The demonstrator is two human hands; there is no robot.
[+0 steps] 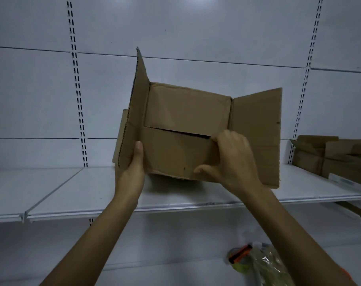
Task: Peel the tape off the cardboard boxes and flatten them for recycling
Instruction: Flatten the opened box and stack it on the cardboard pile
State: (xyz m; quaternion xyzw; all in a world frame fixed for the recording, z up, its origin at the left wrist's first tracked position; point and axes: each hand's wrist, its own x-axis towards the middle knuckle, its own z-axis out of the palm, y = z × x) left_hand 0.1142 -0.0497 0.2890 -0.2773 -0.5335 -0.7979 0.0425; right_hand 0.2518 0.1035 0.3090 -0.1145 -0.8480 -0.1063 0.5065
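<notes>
White shelf [72, 193] spans view. Cardboard box [185, 108] over shelf middle, outer flaps spread left and right, inner flaps closed. Flattened cardboard stack [330, 159] at shelf's right end. Left hand [132, 172] grips left flap. Right hand [231, 159]: fingers hooked into slit between inner flaps. Plastic bag [264, 263] on lower shelf.

You're in a shop or its stockroom, going by the fittings. In front of you is retail-type shelving w/ white metal back panels [196, 27] split by horizontal seams. There are 2 slotted uprights, one at left [78, 112] & one at right [305, 83], each w/ paired rows of slots top to bottom. The white metal shelf [51, 188] has a ticket-strip front edge [196, 205], w/ a lower shelf [165, 254] under it. At far right on the upper shelf there's a pile of flat cardboard [330, 157]. On the lower shelf lies a wad of clear plastic & tape [264, 263].
</notes>
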